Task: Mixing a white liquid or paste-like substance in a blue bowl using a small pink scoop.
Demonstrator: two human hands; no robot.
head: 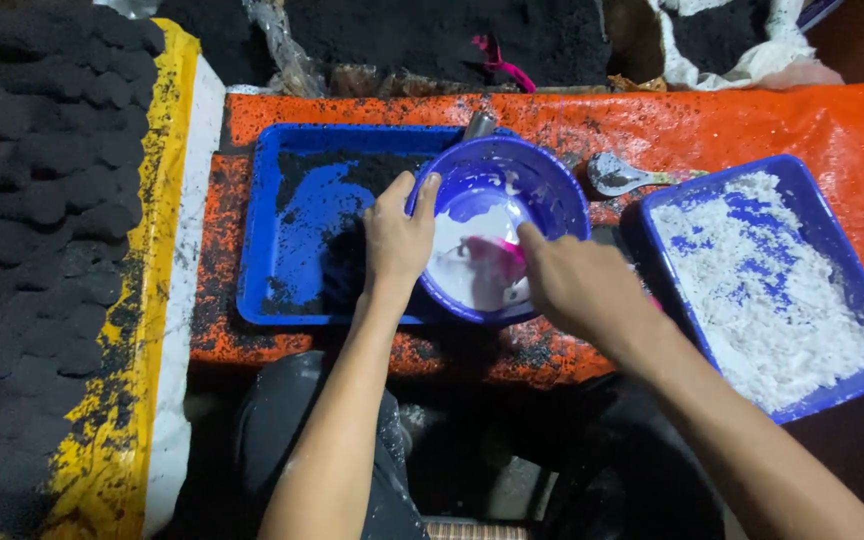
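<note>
While the left hand (397, 235) is gripping the rim of a round blue plastic bowl (552, 180) of white paste, the right hand (572, 285), nearer, is reaching in, fingers closing on a pink scoop (492, 262) lying just ahead.

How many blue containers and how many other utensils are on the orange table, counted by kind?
Blue rectangular trays: 2, one with black powder, one with white powder
Blue round bowl: 1, gripped at the rim by the left hand, the right hand reaching inside
Metal spoon: 1
Total: 4
</note>
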